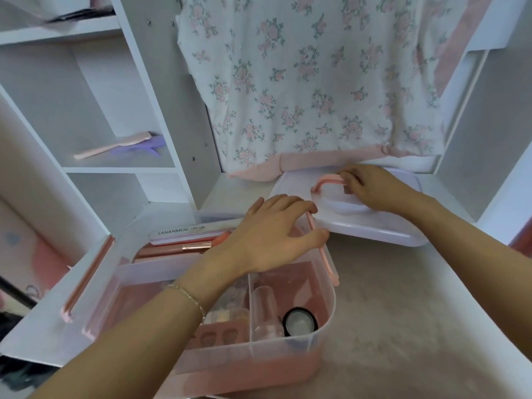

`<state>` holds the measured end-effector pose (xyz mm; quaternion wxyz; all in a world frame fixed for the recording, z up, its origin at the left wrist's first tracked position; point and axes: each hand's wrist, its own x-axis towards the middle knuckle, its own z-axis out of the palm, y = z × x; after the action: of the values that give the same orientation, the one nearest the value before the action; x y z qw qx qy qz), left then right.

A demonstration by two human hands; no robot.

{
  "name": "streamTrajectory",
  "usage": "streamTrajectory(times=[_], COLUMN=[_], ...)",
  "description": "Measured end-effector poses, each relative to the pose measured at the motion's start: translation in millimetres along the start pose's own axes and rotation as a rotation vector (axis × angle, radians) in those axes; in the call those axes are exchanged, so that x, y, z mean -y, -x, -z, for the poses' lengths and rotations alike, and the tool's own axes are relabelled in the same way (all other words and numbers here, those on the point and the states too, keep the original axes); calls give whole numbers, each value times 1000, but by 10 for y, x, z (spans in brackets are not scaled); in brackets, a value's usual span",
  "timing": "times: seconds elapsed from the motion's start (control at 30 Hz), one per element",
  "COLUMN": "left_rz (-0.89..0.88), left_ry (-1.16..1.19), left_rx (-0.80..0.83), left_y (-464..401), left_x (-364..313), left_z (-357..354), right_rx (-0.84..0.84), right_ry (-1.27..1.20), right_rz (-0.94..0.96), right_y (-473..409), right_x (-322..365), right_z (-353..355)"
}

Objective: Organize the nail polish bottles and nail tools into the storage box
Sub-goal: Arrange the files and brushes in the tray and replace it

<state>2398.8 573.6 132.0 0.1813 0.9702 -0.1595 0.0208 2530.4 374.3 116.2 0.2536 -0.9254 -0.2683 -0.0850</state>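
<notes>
Storage box sits on the pale worktop, lid off, near the front edge. Clear plastic walls, pink base, rounded corners, pink latch on the right rim and another on the left. Left hand rests over the box's far right corner, thumb and fingers curled loosely round the right latch bar; grip looks light. Right hand is further back, fingers hooked on the pink handle of the lid, which lies flat on the worktop just behind and right of the box. Lid is translucent lilac-white, rounded rectangle.

Top tray holds a nail file printed "SANANMOG 100/180", white with pink edge, plus a pink tool with rose-gold ferrule. Lower compartments: clear bottle lying down, black-rimmed round jar, pink toe separator. Thin chain bracelet on left wrist.
</notes>
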Motion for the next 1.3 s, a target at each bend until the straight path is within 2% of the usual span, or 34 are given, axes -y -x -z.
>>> streamTrajectory(times=[0.07,0.27,0.4,0.53,0.7,0.87,1.0,1.07,1.3], left_rz=[-27,-53,-59,-105,-69,-73,-101,-119,-73], left_ry=[6,8,-47,-95,8,-36,-38,-21,221], left_rx=[-7,7,-18,-135,-358,-353,-472,-525,-688], left_y=[45,124,146,181,198,243,318,382,823], left_x=[15,67,55,35,62,165,212,258,462], left_z=[0,-2,-21,30,226,309,386,447,673], right_rx=[-34,-1,91,164,197,176,221,217,196], right_ry=[60,123,173,214,279,120,-118,-163,-211], right_rz=[7,-10,-42,-60,-109,-184,-167,-132,10], right_y=[-40,-187,-312,-381,-387,-249,-45,24,63], right_x=[-5,47,185,354,528,675,872,989,1447], right_z=[-32,85,268,502,729,860,853,815,611])
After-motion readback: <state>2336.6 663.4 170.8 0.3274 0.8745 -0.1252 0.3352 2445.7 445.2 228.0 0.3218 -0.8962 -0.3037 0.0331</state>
